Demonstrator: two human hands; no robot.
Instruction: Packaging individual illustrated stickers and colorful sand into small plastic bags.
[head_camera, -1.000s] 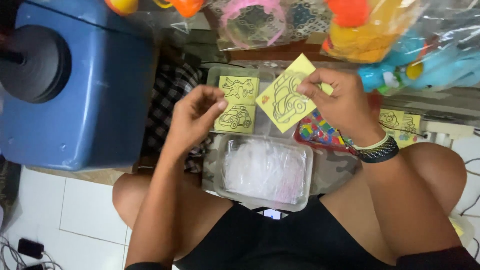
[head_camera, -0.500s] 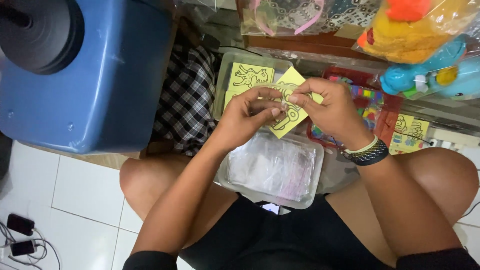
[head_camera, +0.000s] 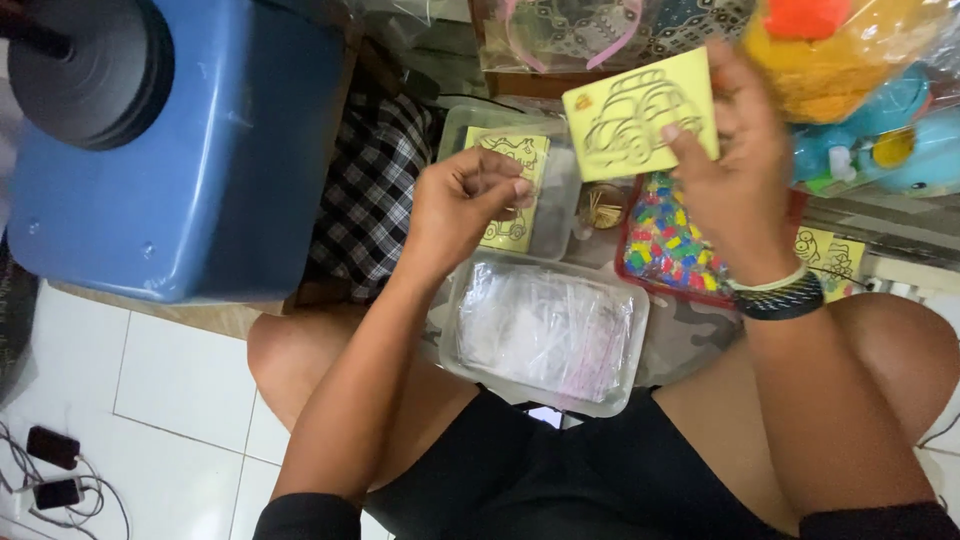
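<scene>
The right hand (head_camera: 735, 170) has lifted the yellow card (head_camera: 640, 115) with the car drawing up and away, while the left hand (head_camera: 465, 205), which met it half a second ago, has drawn back with fingers pinched.

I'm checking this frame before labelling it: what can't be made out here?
- Head view: whatever the left hand pinches, hidden by its curled fingers.
- Yellow cards in the clear tray: partly covered by that hand.
- Yellow car card in the right hand: motion-blurred, corner under fingers.
- Plush toys: cut off by the top and right edges.
</scene>
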